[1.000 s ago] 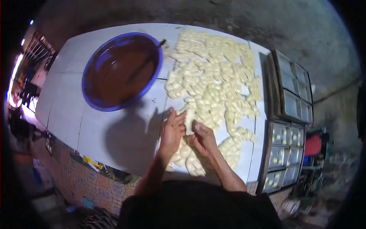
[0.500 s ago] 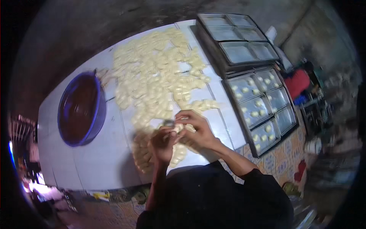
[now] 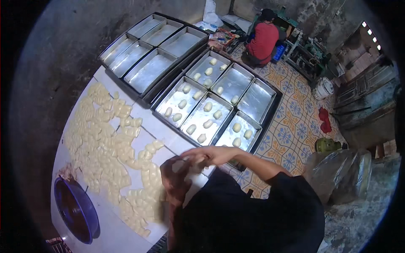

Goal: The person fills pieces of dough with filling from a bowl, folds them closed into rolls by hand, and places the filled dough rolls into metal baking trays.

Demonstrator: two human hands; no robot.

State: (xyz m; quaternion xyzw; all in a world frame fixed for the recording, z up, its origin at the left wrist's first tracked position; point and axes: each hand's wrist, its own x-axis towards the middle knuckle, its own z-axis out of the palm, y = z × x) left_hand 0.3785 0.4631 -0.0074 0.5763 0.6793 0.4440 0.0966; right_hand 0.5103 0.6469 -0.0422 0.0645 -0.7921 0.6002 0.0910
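My left hand (image 3: 174, 179) and my right hand (image 3: 211, 155) meet over the table's near edge, fingers curled together around a small pale piece of dough (image 3: 196, 163). Motion blurs the fingertips, and the dough is mostly hidden between them. Left of my hands, many flattened, overlapping pieces of dough (image 3: 103, 156) cover the white tiled table (image 3: 114, 225). Beyond my right hand stands a dark tray holding metal pans (image 3: 230, 82); several of these pans contain small rolled dough pieces (image 3: 208, 106).
A second tray of bare metal pans (image 3: 147, 69) stands farther left. A purple basin (image 3: 76, 211) with dark contents is at the table's left. On the patterned floor (image 3: 291, 122), a person in red (image 3: 262, 42) crouches near machinery (image 3: 306, 55). A white bucket (image 3: 323, 88) stands nearby.
My view has swung to the right, bringing the pans and the crouching person nearer the middle. My hands stay together around the dough.
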